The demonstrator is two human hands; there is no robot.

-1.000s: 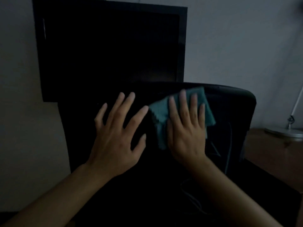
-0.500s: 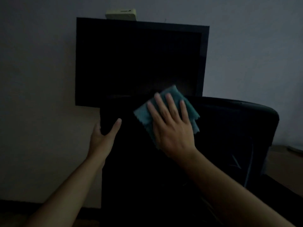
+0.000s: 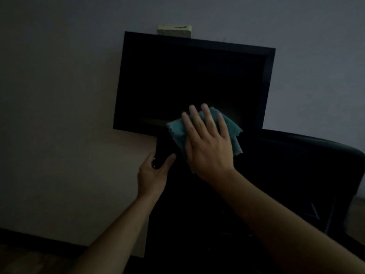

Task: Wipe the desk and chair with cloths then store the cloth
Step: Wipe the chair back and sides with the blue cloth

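Observation:
The room is dim. A black chair (image 3: 296,175) fills the lower right, its backrest facing me. A teal cloth (image 3: 177,129) lies on the upper left part of the backrest. My right hand (image 3: 207,147) presses flat on the cloth with straight, spread fingers. My left hand (image 3: 154,171) grips the backrest's left edge, thumb on the front and fingers wrapped behind out of sight.
A black framed panel (image 3: 193,80) stands against the wall right behind the chair, with a small pale box (image 3: 174,31) on top. A pale wall (image 3: 59,135) spreads to the left. Brown floor (image 3: 25,260) shows at the bottom left.
My left hand went from lying flat on the backrest to gripping its left edge. My right hand slid the cloth leftward to the upper left corner. The view shifted left.

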